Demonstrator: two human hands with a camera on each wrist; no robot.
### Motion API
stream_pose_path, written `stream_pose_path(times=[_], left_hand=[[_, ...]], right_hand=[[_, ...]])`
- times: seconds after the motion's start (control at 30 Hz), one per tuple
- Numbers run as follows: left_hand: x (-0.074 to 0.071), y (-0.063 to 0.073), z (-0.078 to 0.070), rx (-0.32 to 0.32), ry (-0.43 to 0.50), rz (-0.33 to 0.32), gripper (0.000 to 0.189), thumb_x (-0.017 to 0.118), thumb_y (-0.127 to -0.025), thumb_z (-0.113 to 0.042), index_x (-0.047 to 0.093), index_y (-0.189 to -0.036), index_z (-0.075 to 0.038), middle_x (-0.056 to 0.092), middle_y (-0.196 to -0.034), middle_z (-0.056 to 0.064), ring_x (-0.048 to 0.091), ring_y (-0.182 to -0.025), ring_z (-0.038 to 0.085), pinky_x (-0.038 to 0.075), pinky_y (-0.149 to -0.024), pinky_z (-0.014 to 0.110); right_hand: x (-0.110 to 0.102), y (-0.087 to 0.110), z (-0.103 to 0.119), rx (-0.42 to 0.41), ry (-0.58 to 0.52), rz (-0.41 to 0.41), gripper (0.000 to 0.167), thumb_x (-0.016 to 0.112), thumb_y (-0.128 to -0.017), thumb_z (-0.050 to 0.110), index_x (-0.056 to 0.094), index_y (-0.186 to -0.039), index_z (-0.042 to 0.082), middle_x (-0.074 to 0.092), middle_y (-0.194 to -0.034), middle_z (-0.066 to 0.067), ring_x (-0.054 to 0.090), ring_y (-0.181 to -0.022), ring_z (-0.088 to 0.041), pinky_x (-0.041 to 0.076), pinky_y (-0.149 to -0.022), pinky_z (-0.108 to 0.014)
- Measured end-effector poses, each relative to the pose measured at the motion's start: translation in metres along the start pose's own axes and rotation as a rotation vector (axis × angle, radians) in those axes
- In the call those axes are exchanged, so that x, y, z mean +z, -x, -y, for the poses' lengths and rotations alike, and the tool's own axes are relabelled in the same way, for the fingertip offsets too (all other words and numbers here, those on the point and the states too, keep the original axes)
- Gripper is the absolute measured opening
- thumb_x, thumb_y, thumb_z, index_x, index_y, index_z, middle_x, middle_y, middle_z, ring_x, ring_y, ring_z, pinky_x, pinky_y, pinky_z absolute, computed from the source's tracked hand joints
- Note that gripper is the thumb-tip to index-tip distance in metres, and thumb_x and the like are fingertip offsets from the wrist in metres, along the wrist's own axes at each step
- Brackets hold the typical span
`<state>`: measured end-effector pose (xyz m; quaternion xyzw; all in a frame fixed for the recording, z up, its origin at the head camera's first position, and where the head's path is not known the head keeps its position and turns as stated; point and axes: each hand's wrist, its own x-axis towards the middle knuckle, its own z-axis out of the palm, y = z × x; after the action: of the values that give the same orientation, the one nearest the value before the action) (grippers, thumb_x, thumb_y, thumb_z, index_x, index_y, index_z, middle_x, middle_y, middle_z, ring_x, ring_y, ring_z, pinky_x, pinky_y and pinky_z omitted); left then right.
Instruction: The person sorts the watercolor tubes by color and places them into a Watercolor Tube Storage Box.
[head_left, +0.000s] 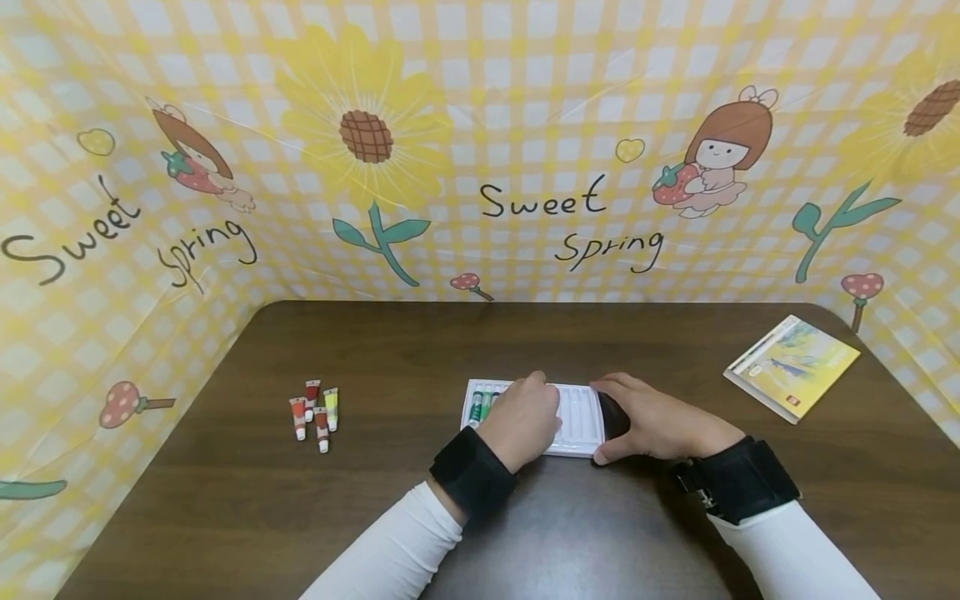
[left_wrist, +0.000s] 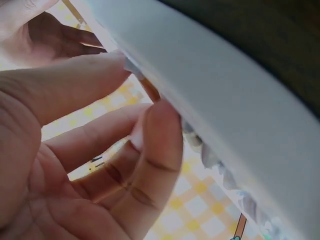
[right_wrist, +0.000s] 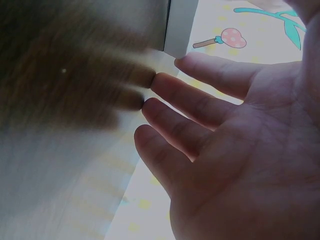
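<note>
A white plastic tray (head_left: 579,423) lies mid-table, with green paint tubes (head_left: 481,405) in its left slots and bare slots at its right. Over the tray's middle, my left hand (head_left: 521,421) pinches a small orange-brown paint tube (left_wrist: 149,89) between thumb and fingertip. In the left wrist view, a row of grey tube ends (left_wrist: 210,155) runs along the tray's side. My right hand (head_left: 648,417) spans the tray's right end, thumb at the near corner and index finger at the far one. Its fingers look nearly straight in the right wrist view, the other fingertips down at the tabletop.
Several loose paint tubes (head_left: 322,428), red, brownish red and yellow-green, lie left of the tray. A flat yellow box (head_left: 798,367) with a printed picture sits at the back right of the brown table (head_left: 375,333). Checked cloth (head_left: 510,100) hangs behind and at the sides.
</note>
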<state>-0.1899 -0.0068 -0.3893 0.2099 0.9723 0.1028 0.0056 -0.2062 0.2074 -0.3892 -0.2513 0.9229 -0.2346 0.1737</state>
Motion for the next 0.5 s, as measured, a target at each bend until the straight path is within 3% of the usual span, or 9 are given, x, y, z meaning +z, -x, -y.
stream_pose_path(times=[0.5], left_hand=[[-0.011, 0.005, 0.008, 0.075, -0.086, -0.157, 0.026, 0.076, -0.098, -0.030, 0.081, -0.112, -0.010, 0.075, -0.103, 0.008, 0.073, -0.090, 0.022, 0.063, -0.073, 0.038]], right_hand=[[0.000, 0.000, 0.001, 0.001, 0.008, -0.004, 0.100, 0.090, -0.081, 0.047, 0.043, -0.156, 0.000, 0.042, -0.160, -0.025, 0.047, -0.142, -0.042, 0.042, -0.115, -0.062]])
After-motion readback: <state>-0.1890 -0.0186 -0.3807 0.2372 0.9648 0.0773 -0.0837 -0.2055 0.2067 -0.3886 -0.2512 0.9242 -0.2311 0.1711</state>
